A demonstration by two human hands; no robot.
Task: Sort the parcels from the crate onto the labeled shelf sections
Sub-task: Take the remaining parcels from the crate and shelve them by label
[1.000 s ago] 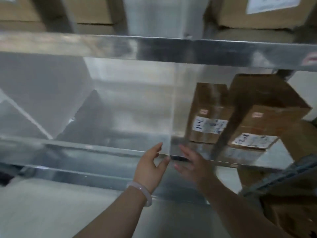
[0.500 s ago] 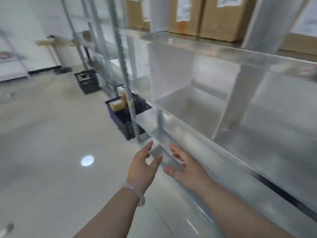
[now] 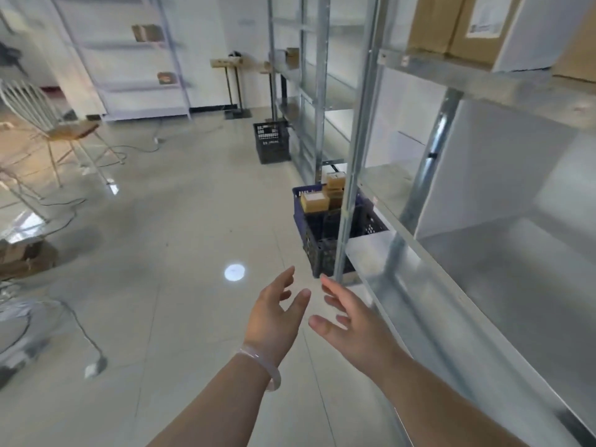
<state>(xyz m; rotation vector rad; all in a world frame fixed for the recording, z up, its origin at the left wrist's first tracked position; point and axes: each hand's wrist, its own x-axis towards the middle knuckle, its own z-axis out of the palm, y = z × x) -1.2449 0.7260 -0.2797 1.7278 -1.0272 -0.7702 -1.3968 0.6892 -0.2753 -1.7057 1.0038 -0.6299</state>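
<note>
A dark blue crate [image 3: 325, 250] stands on the floor beside the metal shelf's upright post [image 3: 354, 162]. Brown cardboard parcels [image 3: 314, 201] fill its far end. The metal shelf [image 3: 483, 285] runs along the right, its middle level bare. More brown parcels [image 3: 458, 24] sit on the upper level. My left hand [image 3: 274, 317] and my right hand [image 3: 354, 324] are held out in front of me, palms facing each other, fingers spread and holding nothing, a short way before the crate.
A second black crate [image 3: 272, 141] stands farther along the shelf row. A chair [image 3: 61, 130] and loose cables [image 3: 77, 324] lie on the tiled floor at the left. White shelving [image 3: 129, 59] stands against the back wall.
The view has swung left from the shelf compartment with parcels to the aisle and the crate. Both hands have come away from the shelf edge and stay empty.
</note>
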